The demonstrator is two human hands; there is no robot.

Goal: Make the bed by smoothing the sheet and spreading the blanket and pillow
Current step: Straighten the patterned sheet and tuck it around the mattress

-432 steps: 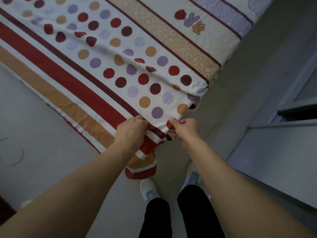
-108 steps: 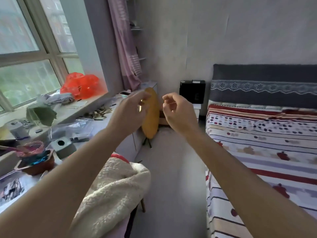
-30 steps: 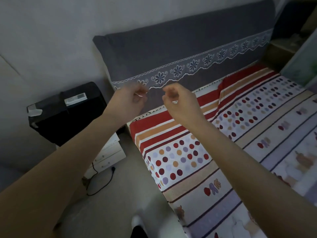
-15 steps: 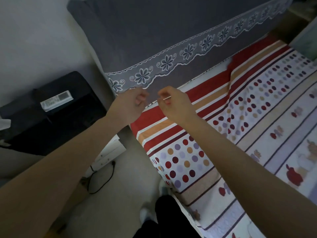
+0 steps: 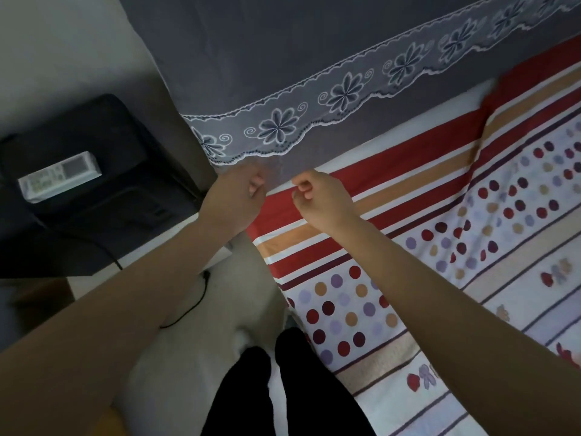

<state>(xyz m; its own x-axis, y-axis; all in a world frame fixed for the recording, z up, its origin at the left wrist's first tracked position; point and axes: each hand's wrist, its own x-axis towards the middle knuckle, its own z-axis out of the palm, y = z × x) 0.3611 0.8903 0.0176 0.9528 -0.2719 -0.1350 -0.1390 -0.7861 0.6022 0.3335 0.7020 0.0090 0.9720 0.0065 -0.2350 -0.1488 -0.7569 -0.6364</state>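
Left hand (image 5: 232,196) and right hand (image 5: 321,199) curl near sheet (image 5: 408,158)

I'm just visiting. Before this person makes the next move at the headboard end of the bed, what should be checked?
1. Hands free: left hand and right hand have curled fingers, nothing seen in them: ok.
2. Corner of the sheet near: it lies right under both hands: ok.
3. Hands touching the sheet: cannot tell.
4. Sheet smooth: a fold stands near the headboard: not ok.
5. Blanket and pillow at hand: neither in view: cannot tell.
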